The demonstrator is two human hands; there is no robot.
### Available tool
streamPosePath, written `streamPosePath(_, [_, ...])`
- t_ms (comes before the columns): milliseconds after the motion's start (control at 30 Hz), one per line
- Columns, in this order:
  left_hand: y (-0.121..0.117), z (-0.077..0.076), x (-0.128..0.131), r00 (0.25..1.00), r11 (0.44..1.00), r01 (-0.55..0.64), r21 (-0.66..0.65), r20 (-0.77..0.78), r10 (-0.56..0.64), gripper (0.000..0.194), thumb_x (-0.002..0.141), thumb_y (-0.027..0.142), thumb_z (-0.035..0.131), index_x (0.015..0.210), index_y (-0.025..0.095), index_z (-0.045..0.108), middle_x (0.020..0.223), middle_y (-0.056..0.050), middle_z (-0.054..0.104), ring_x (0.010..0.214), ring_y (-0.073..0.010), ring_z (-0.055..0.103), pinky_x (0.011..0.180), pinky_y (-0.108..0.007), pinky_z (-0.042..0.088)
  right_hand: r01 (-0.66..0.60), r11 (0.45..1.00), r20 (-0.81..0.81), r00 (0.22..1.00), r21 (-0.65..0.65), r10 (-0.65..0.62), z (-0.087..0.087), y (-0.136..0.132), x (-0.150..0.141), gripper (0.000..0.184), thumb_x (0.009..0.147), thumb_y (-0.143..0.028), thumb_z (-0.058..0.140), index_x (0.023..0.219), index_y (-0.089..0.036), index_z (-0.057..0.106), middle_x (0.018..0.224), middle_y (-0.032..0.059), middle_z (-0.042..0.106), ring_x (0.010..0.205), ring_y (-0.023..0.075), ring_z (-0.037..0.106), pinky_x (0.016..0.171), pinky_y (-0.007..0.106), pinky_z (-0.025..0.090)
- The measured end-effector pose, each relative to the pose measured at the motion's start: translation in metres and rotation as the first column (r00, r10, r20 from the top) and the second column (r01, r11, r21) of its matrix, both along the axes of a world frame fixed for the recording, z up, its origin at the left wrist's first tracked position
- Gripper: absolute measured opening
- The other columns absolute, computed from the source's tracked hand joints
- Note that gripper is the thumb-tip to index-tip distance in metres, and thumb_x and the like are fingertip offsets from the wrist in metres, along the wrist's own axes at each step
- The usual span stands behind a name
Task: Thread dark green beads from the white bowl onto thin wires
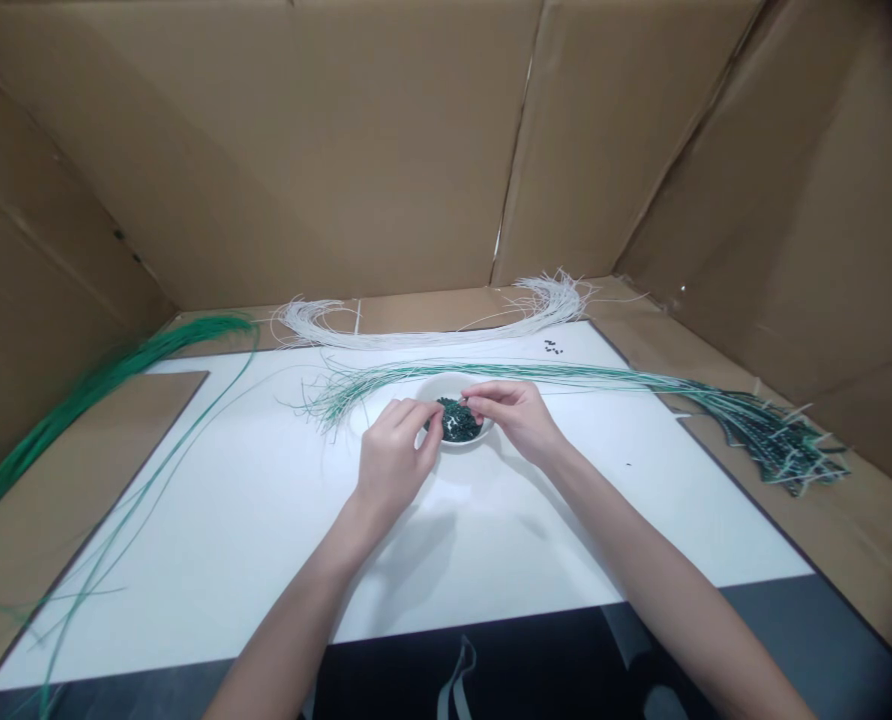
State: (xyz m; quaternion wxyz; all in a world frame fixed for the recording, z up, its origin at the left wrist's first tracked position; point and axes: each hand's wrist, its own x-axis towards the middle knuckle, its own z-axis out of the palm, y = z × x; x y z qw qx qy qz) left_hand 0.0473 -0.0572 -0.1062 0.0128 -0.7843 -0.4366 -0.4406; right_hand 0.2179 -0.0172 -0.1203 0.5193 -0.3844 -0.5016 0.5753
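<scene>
A small white dish (467, 438) filled with several tiny dark green pieces (457, 420) sits in the middle of the white work sheet (266, 520). My left hand (397, 460) rests at the dish's left rim with its fingers curled and its fingertips pinched together just above the green pieces. My right hand (513, 412) hovers over the dish's right side, its thumb and forefinger pinched close to the left hand's fingertips. What the pinched fingers hold is too small to make out.
A bundle of green-and-white wires (566, 375) lies just behind the dish and ends in dark connectors (783, 450) at the right. White wires (431, 335) curve along the back. Green wires (78, 395) trail at the left. Cardboard walls (386, 150) surround the table.
</scene>
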Motion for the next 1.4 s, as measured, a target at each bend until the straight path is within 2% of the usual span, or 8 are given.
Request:
streamPosePath(433, [-0.0003,0.0012,0.0004,1.0,1.0,0.003,0.015,-0.004,-0.003,0.012,0.081,0.015,0.048,0.082,0.017,0.06,0.076,-0.003,0.065,0.069,-0.0135,0.055,0.065,-0.025,0.044,-0.007,1.0,0.046,0.999,-0.007,0.007,0.0051,-0.0024,-0.0004,0.018,0.055,-0.029,0.075,0.069,-0.017,0.07,0.063,0.0011,0.066,0.05,0.0075,0.05,0.054,0.023,0.042])
streamPosePath(833, [-0.0014,0.0029,0.0007,0.999,1.0,0.022,0.019,0.039,-0.023,0.011,0.08,0.014,0.05,0.082,0.017,0.06,0.074,-0.002,0.064,0.069,-0.0129,0.055,0.066,-0.025,0.044,-0.05,0.998,-0.03,0.998,-0.027,0.049,0.0027,-0.0005,0.0001,0.018,0.059,-0.029,0.073,0.071,-0.017,0.071,0.066,0.0019,0.067,0.052,0.0079,0.051,0.054,0.022,0.042])
streamPosePath(1100, [-0.0036,0.0066,0.002,0.994,0.998,0.056,0.042,0.097,-0.06,0.01,0.08,0.014,0.051,0.082,0.017,0.06,0.074,-0.002,0.065,0.068,-0.0124,0.056,0.065,-0.024,0.044,-0.057,0.995,-0.122,0.991,-0.076,0.048,0.0083,-0.0027,-0.0021,0.019,0.053,-0.03,0.076,0.065,-0.017,0.07,0.06,0.0008,0.065,0.049,0.007,0.05,0.05,0.021,0.041])
streamPosePath(1400, [-0.0035,0.0049,0.0011,0.993,0.997,0.065,0.042,0.095,-0.069,0.01,0.079,0.013,0.051,0.082,0.017,0.06,0.076,-0.002,0.065,0.069,-0.0123,0.056,0.065,-0.025,0.045,-0.055,0.996,-0.1,0.994,-0.071,0.048,0.0048,-0.0017,-0.0004,0.019,0.052,-0.029,0.077,0.065,-0.017,0.07,0.059,0.0006,0.065,0.046,0.0069,0.049,0.049,0.021,0.039])
